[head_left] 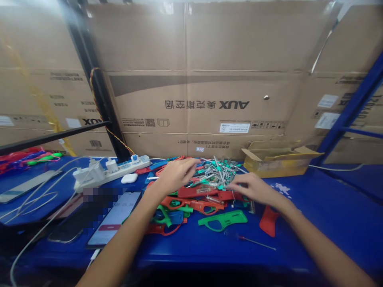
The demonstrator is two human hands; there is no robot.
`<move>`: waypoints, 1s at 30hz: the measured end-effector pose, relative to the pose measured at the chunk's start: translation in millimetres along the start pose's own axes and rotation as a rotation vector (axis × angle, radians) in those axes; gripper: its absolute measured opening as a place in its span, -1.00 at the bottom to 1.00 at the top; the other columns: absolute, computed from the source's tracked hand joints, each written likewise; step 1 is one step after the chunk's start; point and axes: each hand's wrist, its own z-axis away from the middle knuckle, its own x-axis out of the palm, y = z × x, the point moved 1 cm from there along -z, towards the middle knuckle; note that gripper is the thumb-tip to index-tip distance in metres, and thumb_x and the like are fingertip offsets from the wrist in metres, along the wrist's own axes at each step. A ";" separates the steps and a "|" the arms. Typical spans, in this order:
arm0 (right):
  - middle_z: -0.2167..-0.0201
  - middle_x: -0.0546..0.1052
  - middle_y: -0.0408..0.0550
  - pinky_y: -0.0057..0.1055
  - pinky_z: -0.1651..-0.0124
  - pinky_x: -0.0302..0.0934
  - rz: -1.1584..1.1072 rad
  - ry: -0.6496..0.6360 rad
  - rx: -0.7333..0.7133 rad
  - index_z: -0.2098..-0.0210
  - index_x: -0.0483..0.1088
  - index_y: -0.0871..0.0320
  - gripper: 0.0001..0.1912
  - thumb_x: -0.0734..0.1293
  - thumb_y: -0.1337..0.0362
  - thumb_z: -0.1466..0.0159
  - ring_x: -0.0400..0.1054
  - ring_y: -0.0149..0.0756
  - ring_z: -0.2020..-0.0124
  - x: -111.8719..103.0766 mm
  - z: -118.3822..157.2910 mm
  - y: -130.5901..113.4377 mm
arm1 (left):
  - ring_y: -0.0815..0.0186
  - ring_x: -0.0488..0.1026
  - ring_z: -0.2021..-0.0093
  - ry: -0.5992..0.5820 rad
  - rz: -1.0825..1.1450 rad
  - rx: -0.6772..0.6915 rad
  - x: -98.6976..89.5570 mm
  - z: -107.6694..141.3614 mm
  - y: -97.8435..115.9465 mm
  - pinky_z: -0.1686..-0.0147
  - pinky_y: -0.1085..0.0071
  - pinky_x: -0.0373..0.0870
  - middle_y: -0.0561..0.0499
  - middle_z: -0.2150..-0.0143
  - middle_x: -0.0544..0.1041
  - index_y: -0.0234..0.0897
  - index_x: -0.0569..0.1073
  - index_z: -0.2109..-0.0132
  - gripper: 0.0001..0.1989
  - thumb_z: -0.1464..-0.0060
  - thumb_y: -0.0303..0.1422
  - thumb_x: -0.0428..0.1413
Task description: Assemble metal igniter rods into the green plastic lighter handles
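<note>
My left hand (177, 174) is over the left part of a heap of plastic pieces, its fingers bent and pointing right; what lies under them is hidden. My right hand (249, 186) is at the heap's right side, fingers bent together near the metal parts; anything held is too small to make out. Between the hands lies a tangle of thin metal and teal parts (220, 171). Red gun-shaped pieces (194, 204) lie below it. Nearer the front edge are a green gun-shaped piece (224, 220), a red piece (268, 221) and a thin screwdriver (257, 242).
An open cardboard box (278, 165) stands at the back right. On the left are a power strip (119, 170) with plugs and cables, a white earphone case (129, 178) and a lit phone (112, 223). Large cardboard sheets (191, 48) rise behind the blue table (185, 251).
</note>
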 end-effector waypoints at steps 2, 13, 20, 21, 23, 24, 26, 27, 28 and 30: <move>0.22 0.65 -0.01 -0.32 0.17 0.29 0.064 0.145 0.092 0.19 0.58 0.10 -0.61 0.18 0.08 -0.49 0.53 -0.17 0.21 4.6 -4.6 12.6 | 0.26 0.60 0.33 0.008 0.010 -0.019 -2.2 0.2 0.1 0.39 0.42 0.37 -0.02 0.24 0.67 -0.25 0.49 -0.09 -0.69 -0.41 -0.40 -0.11; 0.13 0.51 0.01 -0.38 0.26 0.25 0.222 0.222 0.202 0.22 0.55 0.08 -0.81 0.37 0.11 -0.35 0.48 -0.16 0.17 39.6 -33.0 18.5 | 0.23 0.59 0.35 -0.078 0.044 0.045 16.8 -1.9 19.0 0.38 0.41 0.36 -0.01 0.27 0.66 -0.23 0.48 -0.15 -0.70 -0.40 -0.41 -0.06; 0.32 0.51 -0.06 -0.36 0.23 0.23 0.021 0.290 0.284 0.44 0.52 0.10 -0.89 0.39 0.24 -0.20 0.44 -0.18 0.26 38.7 -32.1 33.6 | 0.23 0.59 0.38 -0.095 0.034 0.034 20.6 -0.2 21.6 0.40 0.42 0.33 0.02 0.29 0.65 -0.19 0.45 -0.20 -0.69 -0.40 -0.41 -0.03; 0.35 0.51 -0.06 -0.35 0.23 0.24 -0.029 0.306 0.288 0.45 0.52 0.10 -0.87 0.38 0.22 -0.20 0.44 -0.19 0.29 38.3 -32.7 35.5 | 0.23 0.59 0.38 -0.095 0.034 0.033 20.9 0.0 21.4 0.40 0.42 0.33 0.02 0.29 0.65 -0.19 0.46 -0.19 -0.69 -0.40 -0.41 -0.03; 0.40 0.52 -0.06 -0.34 0.27 0.25 -0.139 0.341 0.288 0.42 0.53 0.12 -0.79 0.36 0.12 -0.22 0.41 -0.22 0.35 36.0 -33.9 38.7 | 0.23 0.58 0.38 -0.093 0.035 0.034 21.0 0.3 21.2 0.40 0.42 0.34 0.01 0.29 0.65 -0.20 0.47 -0.17 -0.69 -0.41 -0.40 -0.05; 0.41 0.53 -0.07 -0.34 0.29 0.25 -0.197 0.362 0.288 0.39 0.53 0.13 -0.73 0.35 0.06 -0.23 0.40 -0.24 0.38 33.9 -34.2 39.9 | 0.23 0.58 0.38 -0.092 0.036 0.037 20.7 0.3 21.3 0.40 0.42 0.35 0.01 0.29 0.65 -0.21 0.47 -0.17 -0.70 -0.42 -0.40 -0.06; 0.43 0.54 -0.07 -0.35 0.34 0.26 -0.309 0.411 0.286 0.31 0.51 0.15 -0.62 0.32 -0.06 -0.26 0.38 -0.26 0.42 28.2 -33.8 41.3 | 0.24 0.58 0.38 -0.087 0.041 0.045 19.9 0.2 22.2 0.39 0.41 0.36 0.00 0.29 0.65 -0.22 0.48 -0.15 -0.70 -0.43 -0.38 -0.07; 0.44 0.53 -0.07 -0.35 0.36 0.26 -0.360 0.436 0.286 0.28 0.50 0.15 -0.57 0.31 -0.11 -0.28 0.38 -0.26 0.43 24.9 -33.1 41.2 | 0.24 0.58 0.38 -0.083 0.044 0.050 19.4 0.1 22.8 0.39 0.41 0.37 0.00 0.29 0.65 -0.22 0.48 -0.14 -0.70 -0.43 -0.38 -0.08; 0.45 0.52 -0.07 -0.36 0.38 0.25 -0.408 0.459 0.285 0.26 0.49 0.15 -0.53 0.29 -0.16 -0.29 0.37 -0.27 0.44 21.7 -32.2 40.6 | 0.24 0.58 0.38 -0.078 0.048 0.056 19.1 0.0 23.4 0.40 0.41 0.38 0.00 0.29 0.66 -0.22 0.48 -0.14 -0.70 -0.44 -0.38 -0.09; 0.47 0.51 -0.08 -0.37 0.42 0.24 -0.497 0.491 0.281 0.22 0.46 0.14 -0.49 0.27 -0.21 -0.30 0.36 -0.28 0.46 16.1 -30.3 37.6 | 0.24 0.59 0.37 -0.062 0.056 0.068 19.1 0.0 24.2 0.39 0.41 0.39 0.00 0.28 0.66 -0.22 0.48 -0.13 -0.70 -0.44 -0.38 -0.09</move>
